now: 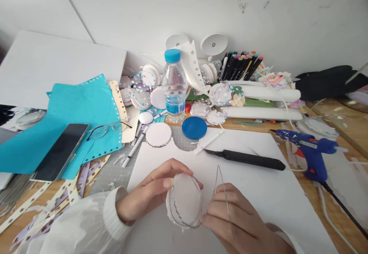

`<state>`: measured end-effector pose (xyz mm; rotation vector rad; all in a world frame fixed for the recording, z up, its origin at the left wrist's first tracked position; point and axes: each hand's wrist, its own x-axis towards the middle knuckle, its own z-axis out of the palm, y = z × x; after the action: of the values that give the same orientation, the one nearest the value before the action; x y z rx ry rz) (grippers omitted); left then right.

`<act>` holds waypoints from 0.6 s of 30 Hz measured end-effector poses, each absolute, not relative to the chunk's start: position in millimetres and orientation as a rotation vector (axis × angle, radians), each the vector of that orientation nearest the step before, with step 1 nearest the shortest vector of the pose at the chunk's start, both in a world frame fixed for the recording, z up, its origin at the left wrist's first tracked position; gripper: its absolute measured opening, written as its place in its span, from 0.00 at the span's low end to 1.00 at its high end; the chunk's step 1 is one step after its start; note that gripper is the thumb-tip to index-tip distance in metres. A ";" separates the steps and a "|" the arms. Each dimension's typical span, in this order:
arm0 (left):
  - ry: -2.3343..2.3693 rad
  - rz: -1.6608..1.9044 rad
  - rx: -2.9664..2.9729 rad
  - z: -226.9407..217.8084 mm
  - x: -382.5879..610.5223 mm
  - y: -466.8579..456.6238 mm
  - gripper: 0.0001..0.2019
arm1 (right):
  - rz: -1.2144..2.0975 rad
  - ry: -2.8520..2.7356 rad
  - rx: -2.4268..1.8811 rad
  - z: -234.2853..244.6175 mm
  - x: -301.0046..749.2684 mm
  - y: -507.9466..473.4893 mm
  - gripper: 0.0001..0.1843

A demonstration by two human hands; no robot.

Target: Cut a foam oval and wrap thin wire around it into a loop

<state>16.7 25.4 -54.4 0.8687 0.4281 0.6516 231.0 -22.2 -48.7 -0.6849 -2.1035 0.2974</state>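
My left hand (149, 194) grips a white foam disc (185, 200) by its left edge, with fingers curled over the top. A thin metal wire (221, 187) runs around the disc's rim and rises in a loop. My right hand (237, 219) pinches that wire at the disc's lower right edge. Both hands hover above a large white sheet (258, 185) with a round cut-out in its far edge.
A black craft knife (248, 159) and a white pen (208, 142) lie on the sheet. A blue glue gun (309, 150) sits at the right. Behind are a water bottle (174, 87), a blue lid (194, 127), another foam disc (158, 134), markers (241, 65), glasses (107, 128), a phone (60, 151) on teal paper (77, 112).
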 end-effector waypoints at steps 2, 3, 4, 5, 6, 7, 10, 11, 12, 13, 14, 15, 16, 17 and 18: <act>0.425 0.649 0.856 -55.4 16.9 25.4 0.18 | 0.287 -2.107 -0.696 -48.7 231.4 -22.3 0.12; 0.423 0.648 0.849 -56.0 16.8 25.4 0.18 | 0.278 -2.108 -0.699 -48.6 231.5 -22.2 0.12; 0.422 0.645 0.843 -56.5 16.6 25.5 0.18 | 0.270 -2.112 -0.705 -48.4 231.5 -21.9 0.12; 0.421 0.643 0.836 -56.8 16.3 25.7 0.18 | 0.256 -2.116 -0.709 -48.0 231.4 -21.7 0.12; 0.421 0.640 0.829 -57.0 16.1 25.8 0.18 | 0.242 -2.121 -0.713 -47.6 231.3 -21.4 0.13; 0.421 0.638 0.820 -57.0 16.0 26.1 0.18 | 0.228 -2.126 -0.716 -47.2 231.0 -21.1 0.13; 0.411 0.637 0.802 -55.6 16.4 27.0 0.17 | 0.212 -2.129 -0.742 -46.5 229.9 -20.7 0.13; 0.405 0.640 0.798 -55.0 16.8 27.4 0.17 | 0.215 -2.123 -0.746 -46.6 229.5 -20.7 0.13; 0.399 0.643 0.798 -54.4 17.2 27.7 0.17 | 0.219 -2.115 -0.748 -46.9 229.0 -20.9 0.13; 0.394 0.645 0.801 -54.0 17.6 27.9 0.16 | 0.219 -2.107 -0.743 -47.3 228.7 -21.1 0.13; 0.391 0.647 0.804 -53.7 17.8 28.0 0.16 | 0.221 -2.106 -0.736 -47.8 228.5 -21.3 0.13; 0.390 0.647 0.808 -53.5 17.9 28.1 0.16 | 0.219 -2.104 -0.734 -48.3 228.3 -21.5 0.13; 0.390 0.646 0.810 -53.5 17.8 27.9 0.16 | 0.219 -2.107 -0.737 -48.7 228.2 -21.6 0.13; 0.391 0.645 0.812 -53.6 17.6 27.8 0.16 | 0.220 -2.109 -0.745 -49.1 228.2 -21.6 0.13; 0.392 0.644 0.813 -53.7 17.3 27.6 0.16 | 0.220 -2.111 -0.753 -49.4 228.1 -21.5 0.13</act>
<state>17.3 27.6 -53.7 0.8125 0.3922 0.6440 228.1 -21.5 -49.4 -0.7527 -2.1108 0.2204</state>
